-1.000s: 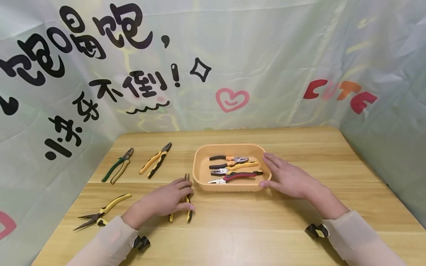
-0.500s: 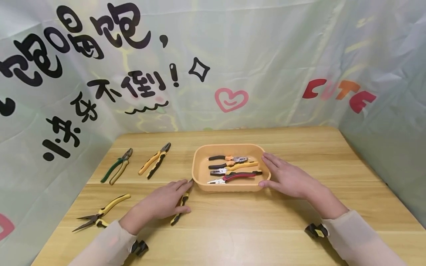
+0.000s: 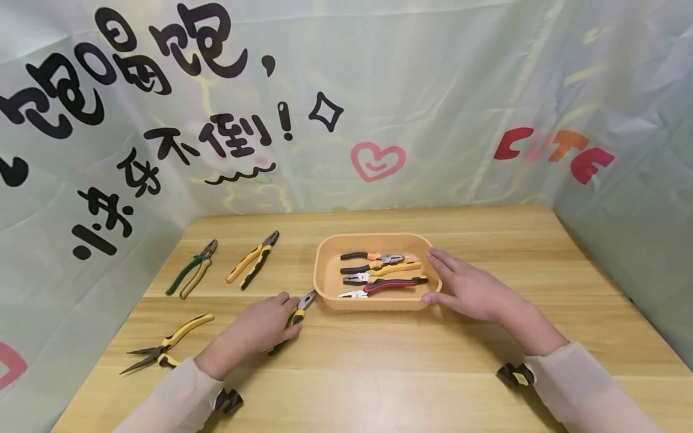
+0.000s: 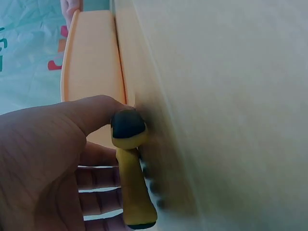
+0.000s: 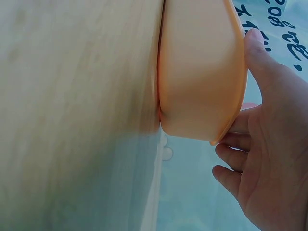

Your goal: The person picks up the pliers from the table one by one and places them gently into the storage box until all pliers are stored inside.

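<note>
Head view: versus 0.5 s ago, the held pliers [image 3: 301, 311] have turned further, their metal head now exposed and aimed at the near-left corner of the bin [image 3: 379, 305]; contact there cannot be told. Bin and right hand [image 3: 468, 288] unchanged. Left hand [image 3: 254, 322], left of the bin, grips the held pliers, thumb on one side, fingers on the other. Right hand spread at the bin's right end, touching it. Inside the bin: orange-and-black pliers [image 3: 373, 264], yellow-and-black pliers [image 3: 397, 270], red-handled pliers [image 3: 387, 288]. Left of the bin: black-and-orange pliers [image 3: 254, 260], farther off green-handled pliers [image 3: 192, 270] and long-nosed pliers [image 3: 170, 343].

Left wrist view: handle ends face the camera, close together, thumb and fingers around them; bin beyond.

Right wrist view: thumb on the bin's rim, fingers loosely bent near its end wall.
</note>
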The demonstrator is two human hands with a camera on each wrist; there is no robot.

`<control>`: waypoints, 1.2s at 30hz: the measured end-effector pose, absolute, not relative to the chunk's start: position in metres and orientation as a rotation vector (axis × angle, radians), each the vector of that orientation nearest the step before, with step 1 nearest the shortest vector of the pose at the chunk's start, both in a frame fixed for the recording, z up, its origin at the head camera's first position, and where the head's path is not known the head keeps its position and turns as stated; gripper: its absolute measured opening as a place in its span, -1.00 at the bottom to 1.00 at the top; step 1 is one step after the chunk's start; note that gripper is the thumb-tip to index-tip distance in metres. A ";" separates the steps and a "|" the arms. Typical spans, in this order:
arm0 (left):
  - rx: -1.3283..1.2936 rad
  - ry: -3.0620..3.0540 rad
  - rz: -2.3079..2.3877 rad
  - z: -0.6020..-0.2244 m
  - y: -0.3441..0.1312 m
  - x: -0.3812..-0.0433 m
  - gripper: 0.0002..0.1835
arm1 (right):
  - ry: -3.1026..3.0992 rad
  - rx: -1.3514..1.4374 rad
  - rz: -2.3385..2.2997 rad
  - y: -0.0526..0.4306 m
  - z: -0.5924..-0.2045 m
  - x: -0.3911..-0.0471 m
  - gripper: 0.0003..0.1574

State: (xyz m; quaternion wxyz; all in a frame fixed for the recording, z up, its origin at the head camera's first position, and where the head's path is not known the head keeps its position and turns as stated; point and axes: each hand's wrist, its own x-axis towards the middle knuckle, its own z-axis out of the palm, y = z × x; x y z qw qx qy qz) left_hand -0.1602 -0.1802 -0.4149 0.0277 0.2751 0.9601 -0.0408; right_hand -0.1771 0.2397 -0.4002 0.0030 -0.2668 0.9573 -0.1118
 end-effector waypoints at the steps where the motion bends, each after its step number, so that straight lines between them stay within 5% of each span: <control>1: 0.855 2.968 -0.125 -0.415 -0.180 -0.161 -0.38 | 3.005 -0.836 -0.350 0.240 -0.400 -0.177 0.28; 11: 0.831 2.978 -0.087 -0.415 -0.188 -0.165 -0.66 | 3.006 -0.844 -0.351 0.240 -0.400 -0.177 0.27; 36: 0.822 3.127 -0.091 -0.384 -0.212 -0.182 -0.55 | 2.993 -0.856 -0.353 0.240 -0.401 -0.178 0.26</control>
